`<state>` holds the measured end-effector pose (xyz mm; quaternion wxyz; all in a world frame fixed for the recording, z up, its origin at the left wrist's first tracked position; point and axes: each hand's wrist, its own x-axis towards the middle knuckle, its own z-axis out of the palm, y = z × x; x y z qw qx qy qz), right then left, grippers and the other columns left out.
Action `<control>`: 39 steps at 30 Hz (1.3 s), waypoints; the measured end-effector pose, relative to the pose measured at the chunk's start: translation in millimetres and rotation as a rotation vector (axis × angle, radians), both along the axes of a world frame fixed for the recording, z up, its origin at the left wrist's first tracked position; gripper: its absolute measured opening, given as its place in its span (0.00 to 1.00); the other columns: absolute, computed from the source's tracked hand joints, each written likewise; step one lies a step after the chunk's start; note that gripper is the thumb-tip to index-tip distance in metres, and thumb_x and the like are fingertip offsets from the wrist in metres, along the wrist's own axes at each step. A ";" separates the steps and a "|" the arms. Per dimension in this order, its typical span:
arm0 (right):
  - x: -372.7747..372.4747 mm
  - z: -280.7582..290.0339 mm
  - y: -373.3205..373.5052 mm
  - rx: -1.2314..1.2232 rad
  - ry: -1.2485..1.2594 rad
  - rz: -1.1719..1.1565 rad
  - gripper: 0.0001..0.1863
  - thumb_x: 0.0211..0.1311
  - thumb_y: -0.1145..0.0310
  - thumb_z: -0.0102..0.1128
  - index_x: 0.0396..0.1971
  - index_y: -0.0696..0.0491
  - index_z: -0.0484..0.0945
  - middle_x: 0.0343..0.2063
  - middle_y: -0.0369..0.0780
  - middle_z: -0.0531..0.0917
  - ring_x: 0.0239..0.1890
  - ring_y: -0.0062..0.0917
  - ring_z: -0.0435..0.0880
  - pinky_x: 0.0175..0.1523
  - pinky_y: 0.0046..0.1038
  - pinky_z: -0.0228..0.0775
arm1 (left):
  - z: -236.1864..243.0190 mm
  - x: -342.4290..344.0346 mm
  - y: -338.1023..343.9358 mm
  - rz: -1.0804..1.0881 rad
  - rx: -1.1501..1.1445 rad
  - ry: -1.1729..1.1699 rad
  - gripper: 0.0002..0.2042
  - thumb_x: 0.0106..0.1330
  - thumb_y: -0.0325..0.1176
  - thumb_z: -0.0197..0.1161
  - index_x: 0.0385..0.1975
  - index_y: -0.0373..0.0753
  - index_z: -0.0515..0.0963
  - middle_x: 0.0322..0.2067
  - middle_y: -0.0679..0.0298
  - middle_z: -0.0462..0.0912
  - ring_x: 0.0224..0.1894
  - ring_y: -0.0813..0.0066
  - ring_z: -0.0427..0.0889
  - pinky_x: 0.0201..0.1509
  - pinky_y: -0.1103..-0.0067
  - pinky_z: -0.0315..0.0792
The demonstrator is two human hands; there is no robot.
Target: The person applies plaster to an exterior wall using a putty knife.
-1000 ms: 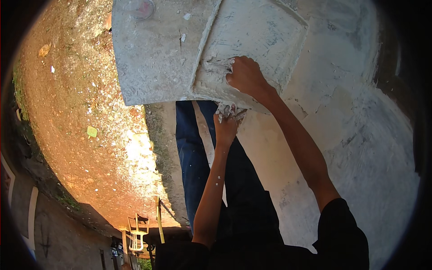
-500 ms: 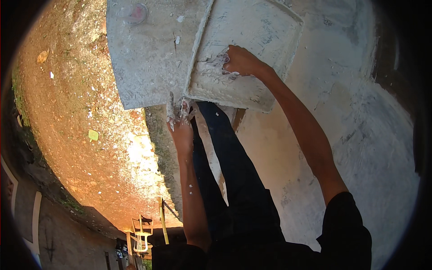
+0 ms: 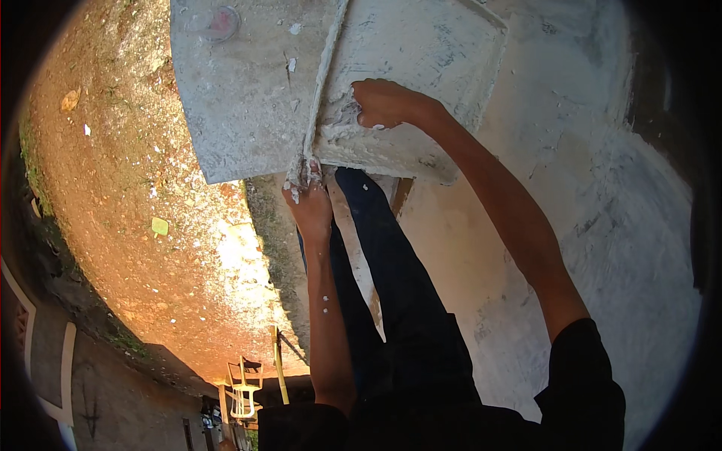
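A shallow pale tray (image 3: 417,41), smeared with white paste, lies on a weathered grey board (image 3: 241,98). My right hand (image 3: 382,104) is inside the tray, its fingers curled into a lumpy mass of white paste (image 3: 338,120) near the left rim. Lower down, my left hand (image 3: 307,192), its fingers thickly coated in the same paste, grips the near-left corner of the tray's rim; its fingertips are partly obscured by paste. A clear round container (image 3: 223,22) with something pink shows at the board's far left.
Below the board are my dark-trousered legs (image 3: 383,263). To the left is sunlit reddish dirt (image 3: 128,210) with scattered debris and leaves. A white chair (image 3: 242,398) and a pole (image 3: 278,361) show near the bottom edge. A pale, mottled surface (image 3: 526,338) spreads along the right.
My left hand has moved left from beneath the tray's near edge to its corner. My right hand has shifted up and left through the paste. The tray and board have shifted slightly leftward in view.
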<state>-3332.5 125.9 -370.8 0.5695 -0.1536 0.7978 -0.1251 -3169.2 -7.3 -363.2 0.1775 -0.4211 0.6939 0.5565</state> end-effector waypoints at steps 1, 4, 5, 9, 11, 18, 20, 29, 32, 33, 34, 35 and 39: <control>-2.0 -2.0 -1.1 -0.052 0.039 0.031 0.13 0.36 0.73 0.51 0.24 0.66 0.67 0.24 0.54 0.75 0.27 0.41 0.76 0.30 0.35 0.67 | -4.5 3.3 -1.8 -0.013 -0.013 0.007 0.18 0.60 0.38 0.52 0.41 0.28 0.66 0.39 0.50 0.70 0.41 0.64 0.70 0.46 0.73 0.62; -3.1 -6.6 2.5 -0.097 0.069 0.079 0.13 0.36 0.73 0.51 0.24 0.67 0.67 0.23 0.54 0.75 0.26 0.41 0.77 0.30 0.34 0.67 | -4.1 1.7 -0.7 0.021 0.034 -0.028 0.19 0.61 0.39 0.50 0.44 0.28 0.66 0.43 0.50 0.67 0.45 0.64 0.67 0.50 0.74 0.59; -2.7 -8.3 4.4 -0.088 0.060 0.097 0.13 0.36 0.73 0.51 0.24 0.67 0.67 0.23 0.54 0.75 0.26 0.40 0.77 0.30 0.34 0.67 | -2.8 0.2 0.3 0.071 0.096 -0.070 0.20 0.61 0.39 0.49 0.47 0.29 0.65 0.48 0.50 0.64 0.50 0.64 0.64 0.54 0.74 0.56; 10.2 -0.6 0.1 -0.047 0.075 -0.023 0.13 0.36 0.73 0.51 0.23 0.67 0.68 0.23 0.54 0.75 0.27 0.40 0.77 0.32 0.34 0.68 | -2.7 0.1 -1.3 0.036 0.057 -0.088 0.21 0.61 0.39 0.50 0.47 0.27 0.64 0.47 0.52 0.66 0.48 0.66 0.66 0.53 0.76 0.58; 17.4 -3.3 0.8 -0.108 0.222 -0.080 0.13 0.36 0.73 0.51 0.23 0.66 0.68 0.22 0.54 0.75 0.27 0.40 0.77 0.32 0.34 0.68 | -4.0 0.9 -1.4 0.128 0.123 -0.027 0.21 0.61 0.38 0.50 0.46 0.26 0.63 0.45 0.52 0.68 0.46 0.67 0.67 0.52 0.76 0.60; 7.7 -29.4 -1.8 -0.195 0.098 -0.015 0.15 0.35 0.72 0.53 0.25 0.68 0.67 0.20 0.53 0.74 0.21 0.38 0.76 0.27 0.34 0.67 | -15.7 8.3 -2.5 0.130 0.072 0.089 0.18 0.60 0.36 0.53 0.41 0.25 0.66 0.39 0.50 0.71 0.41 0.67 0.71 0.46 0.75 0.63; 1.0 -38.9 4.1 -0.215 -0.017 0.068 0.17 0.36 0.70 0.55 0.24 0.68 0.66 0.18 0.50 0.74 0.17 0.33 0.73 0.22 0.33 0.64 | -4.2 0.1 2.1 0.108 0.121 0.039 0.18 0.60 0.35 0.52 0.42 0.25 0.64 0.40 0.51 0.71 0.42 0.68 0.71 0.46 0.77 0.64; -24.9 -38.4 34.7 -0.104 -0.286 0.015 0.23 0.40 0.66 0.55 0.36 0.64 0.63 0.21 0.44 0.73 0.20 0.26 0.69 0.20 0.30 0.62 | -6.6 0.9 0.1 0.152 0.132 0.012 0.19 0.60 0.35 0.53 0.43 0.25 0.63 0.41 0.50 0.71 0.45 0.67 0.70 0.48 0.77 0.64; -23.7 -41.0 59.7 -0.183 -0.269 -0.132 0.22 0.40 0.67 0.54 0.38 0.63 0.65 0.26 0.44 0.73 0.25 0.25 0.70 0.28 0.27 0.64 | -22.1 12.2 -8.3 0.210 0.195 0.063 0.19 0.59 0.35 0.53 0.42 0.25 0.63 0.41 0.50 0.71 0.44 0.67 0.71 0.48 0.76 0.64; -19.6 -44.1 74.8 -0.220 -0.233 -0.220 0.22 0.41 0.68 0.54 0.38 0.62 0.66 0.28 0.43 0.74 0.28 0.25 0.71 0.33 0.26 0.65 | -25.7 14.9 -9.3 0.211 0.195 0.064 0.19 0.59 0.35 0.53 0.42 0.25 0.63 0.41 0.50 0.71 0.44 0.67 0.71 0.48 0.76 0.64; -11.7 -51.3 93.8 -0.219 -0.229 -0.220 0.22 0.41 0.68 0.54 0.38 0.62 0.66 0.28 0.43 0.74 0.28 0.25 0.71 0.33 0.26 0.65 | -27.8 15.6 -9.6 0.198 0.206 0.091 0.19 0.59 0.35 0.53 0.43 0.25 0.63 0.41 0.50 0.70 0.43 0.68 0.71 0.47 0.77 0.65; 1.5 -63.0 114.2 -0.297 -0.246 -0.611 0.18 0.42 0.69 0.53 0.36 0.61 0.68 0.28 0.41 0.75 0.28 0.20 0.71 0.31 0.22 0.65 | -27.3 14.8 -10.1 0.185 0.215 0.118 0.19 0.59 0.35 0.53 0.43 0.25 0.62 0.41 0.50 0.70 0.42 0.69 0.71 0.46 0.77 0.67; 64.9 -61.4 183.0 -1.181 0.070 -0.899 0.16 0.46 0.69 0.53 0.37 0.58 0.70 0.36 0.40 0.76 0.35 0.21 0.74 0.39 0.21 0.67 | -13.1 3.0 0.8 0.281 0.309 0.126 0.17 0.59 0.32 0.53 0.42 0.25 0.64 0.40 0.50 0.71 0.40 0.70 0.73 0.41 0.78 0.72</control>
